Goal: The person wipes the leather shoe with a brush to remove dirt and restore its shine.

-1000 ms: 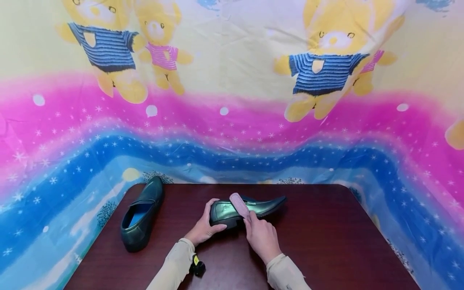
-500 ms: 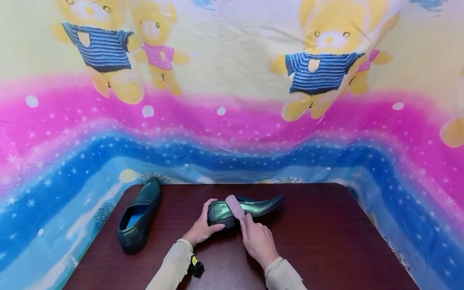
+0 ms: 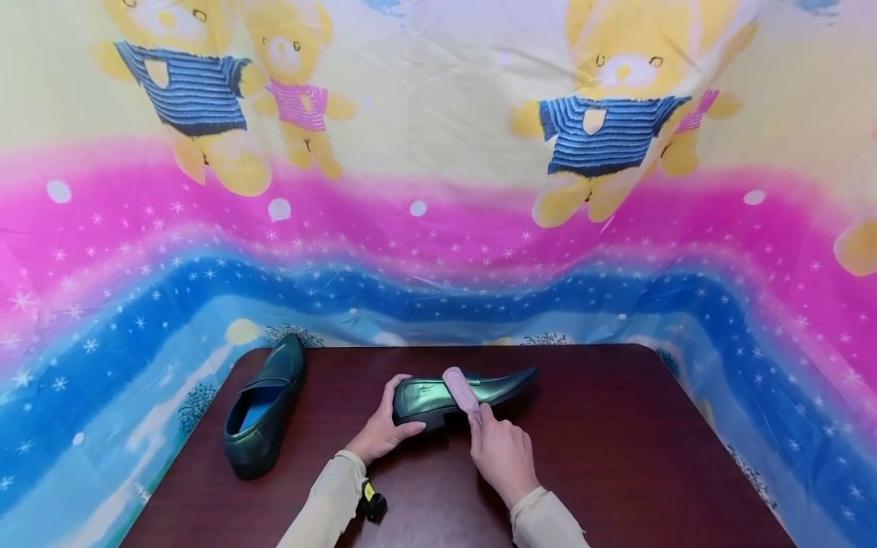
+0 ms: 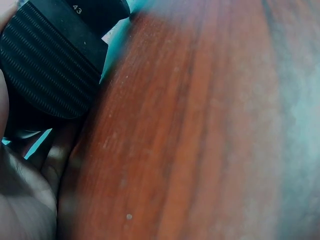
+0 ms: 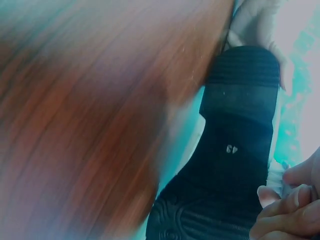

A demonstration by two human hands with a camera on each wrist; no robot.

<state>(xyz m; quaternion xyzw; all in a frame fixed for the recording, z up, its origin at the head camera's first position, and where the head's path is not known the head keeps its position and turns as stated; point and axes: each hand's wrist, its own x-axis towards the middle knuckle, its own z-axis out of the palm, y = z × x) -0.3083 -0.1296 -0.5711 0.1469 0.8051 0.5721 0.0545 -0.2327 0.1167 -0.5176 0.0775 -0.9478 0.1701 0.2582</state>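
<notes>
A dark, shiny loafer (image 3: 419,397) lies tipped on its side mid-table, toe pointing right. My left hand (image 3: 378,432) grips its heel, thumb on the sole side and fingers behind. In the left wrist view the ridged heel (image 4: 50,62) sits beside that hand's palm. My right hand (image 3: 505,458) holds a pink, oblong brush (image 3: 460,390) by its handle, its head lying across the loafer's upper side. From the right wrist, the black sole (image 5: 235,130) shows the number 43, with curled right fingers (image 5: 287,215) next to it. The brush's underside is hidden.
The matching loafer (image 3: 255,426) stands upright at the table's left, blue insole showing. Dark reddish-brown wood forms the tabletop (image 3: 630,449). A printed bear curtain (image 3: 425,251) hangs round the back and sides. A small black device (image 3: 373,504) sits at the left wrist.
The brush goes slightly left toward the heel, then back right toward the toe with my right hand. My left hand keeps its grip on the loafer. The head view has shifted slightly.
</notes>
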